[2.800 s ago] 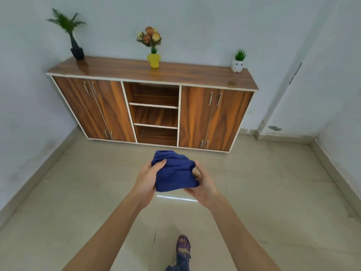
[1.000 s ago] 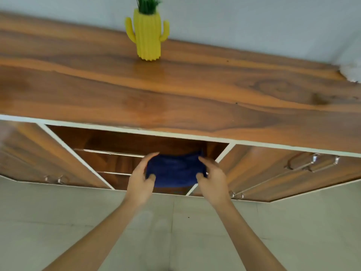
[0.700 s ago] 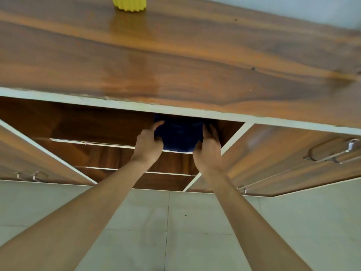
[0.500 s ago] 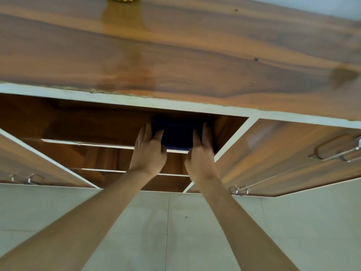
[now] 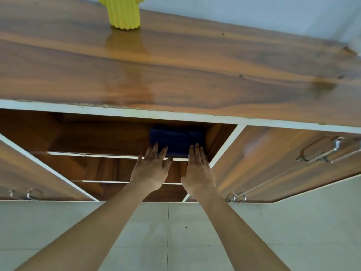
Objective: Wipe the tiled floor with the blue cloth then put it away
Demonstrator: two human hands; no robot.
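Observation:
The folded blue cloth [image 5: 176,139] lies on the top shelf [image 5: 93,155] of the wooden cabinet's open middle bay, at the right end against the bay's side wall. My left hand [image 5: 151,171] and my right hand [image 5: 198,171] reach side by side to the shelf's front edge with fingers straight. Their fingertips touch the cloth's front edge, left hand at its left part, right hand at its right part. Neither hand holds it. The tiled floor [image 5: 185,241] shows below my forearms.
The cabinet top [image 5: 175,71] juts out above the bay, with a yellow cactus-shaped vase [image 5: 124,11] on it. Closed doors with metal handles [image 5: 320,153] flank the bay. Two lower shelves [image 5: 109,181] sit under the cloth's shelf.
I walked to the cabinet and pushed the cloth into the top shelf. Over the last half second both hands let go and drew back slightly, fingers now straight at its front edge.

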